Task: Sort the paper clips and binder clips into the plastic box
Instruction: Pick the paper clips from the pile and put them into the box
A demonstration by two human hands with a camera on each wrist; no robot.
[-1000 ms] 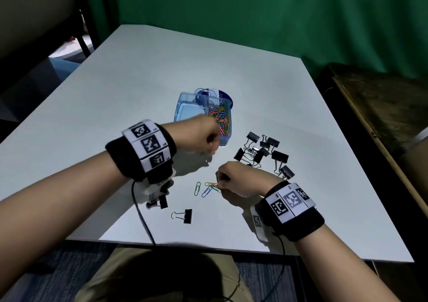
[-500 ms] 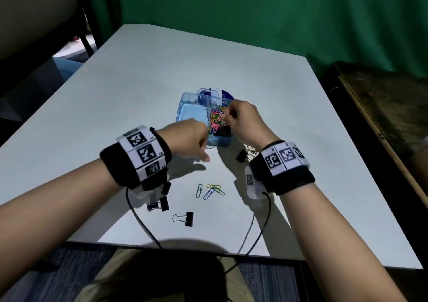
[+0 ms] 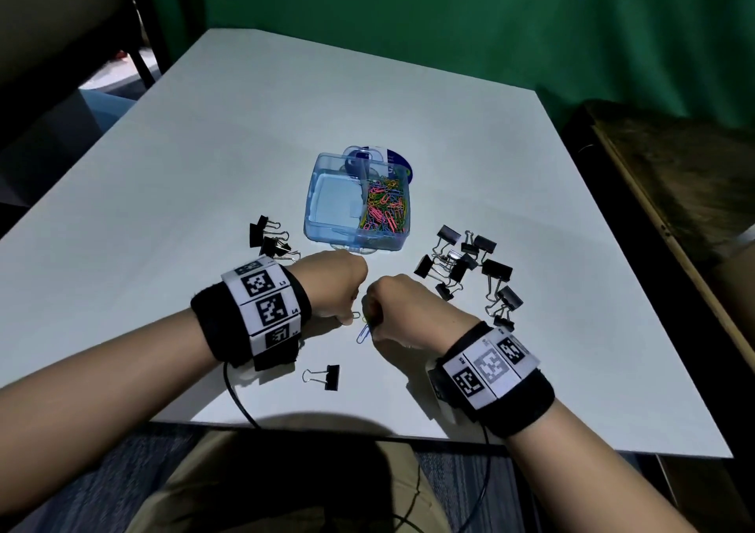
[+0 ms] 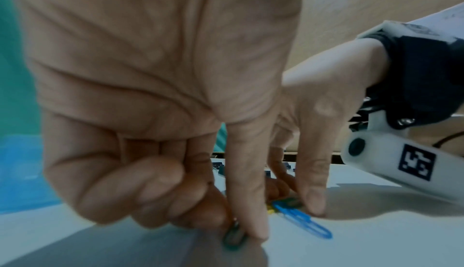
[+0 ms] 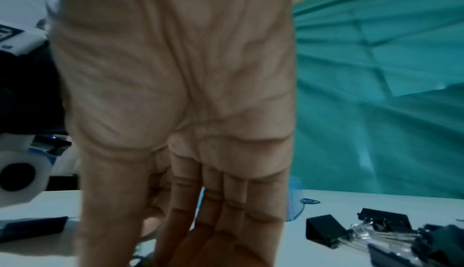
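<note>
Holding paper clips (image 3: 384, 209): plastic box (image 3: 327, 226)

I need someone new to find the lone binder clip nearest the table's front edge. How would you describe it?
Start at the white table and find the blue plastic box at its middle. Come straight toward the person, past both hands, to the near edge. There lies the binder clip, black, alone just beside the left wristband, while the other binder clips sit in clusters flanking the box.

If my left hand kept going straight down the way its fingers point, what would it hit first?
Almost certainly the green paper clip under the left hand: thumb and finger already close on it, with the white table directly beneath.
</note>
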